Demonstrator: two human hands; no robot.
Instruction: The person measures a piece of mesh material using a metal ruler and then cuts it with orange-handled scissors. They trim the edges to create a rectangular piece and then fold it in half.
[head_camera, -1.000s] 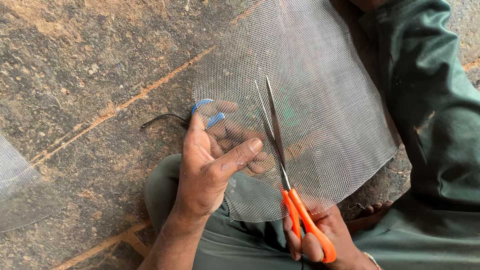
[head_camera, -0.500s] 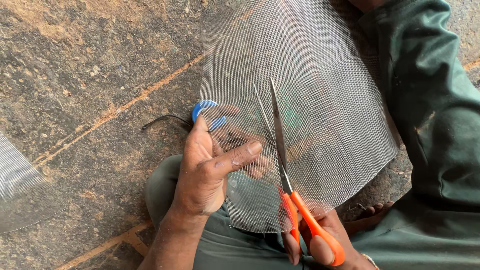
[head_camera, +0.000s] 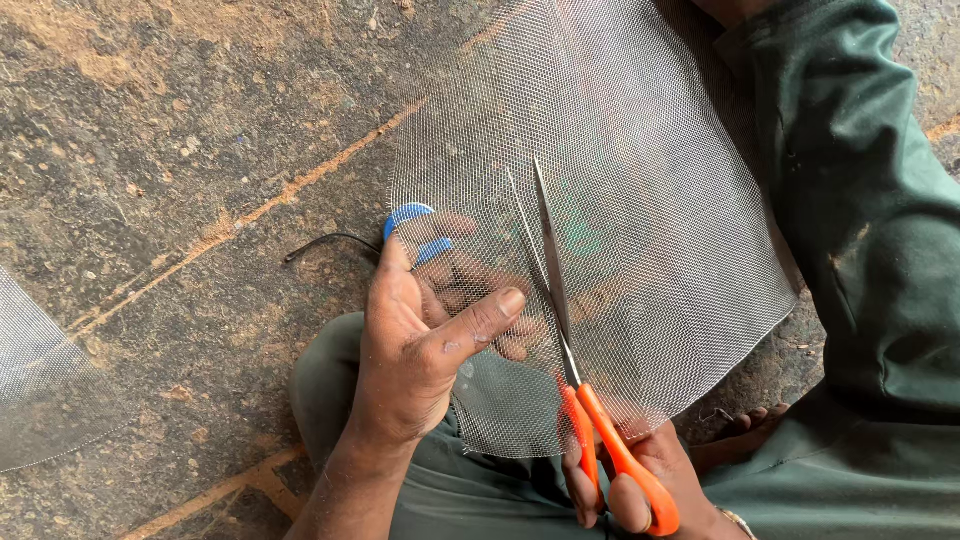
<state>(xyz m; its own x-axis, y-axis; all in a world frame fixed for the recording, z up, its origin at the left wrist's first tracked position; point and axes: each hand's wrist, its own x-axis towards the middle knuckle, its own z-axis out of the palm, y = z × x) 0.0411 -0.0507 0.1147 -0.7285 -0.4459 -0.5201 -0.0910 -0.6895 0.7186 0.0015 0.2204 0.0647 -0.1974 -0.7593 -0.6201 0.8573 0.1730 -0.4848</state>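
A sheet of fine grey wire mesh (head_camera: 640, 190) is held up over my lap. My left hand (head_camera: 425, 335) pinches its lower left edge, thumb on top and fingers under the mesh. My right hand (head_camera: 640, 485) grips orange-handled scissors (head_camera: 600, 430) at the sheet's bottom edge. The steel blades (head_camera: 545, 250) are parted a little and point up into the mesh along a cut line. A blue object (head_camera: 412, 228) shows on the ground just beyond my left fingertips, partly behind the mesh.
Rough stone ground with orange seams (head_camera: 250, 215) lies all around. Another piece of mesh (head_camera: 45, 380) lies at the left edge. A thin black wire (head_camera: 325, 243) lies by the blue object. My green-clad legs (head_camera: 860, 250) frame the right side.
The scissors have advanced slightly upward into the mesh. The sheet has shifted a little to the right. My left hand keeps its pinch.
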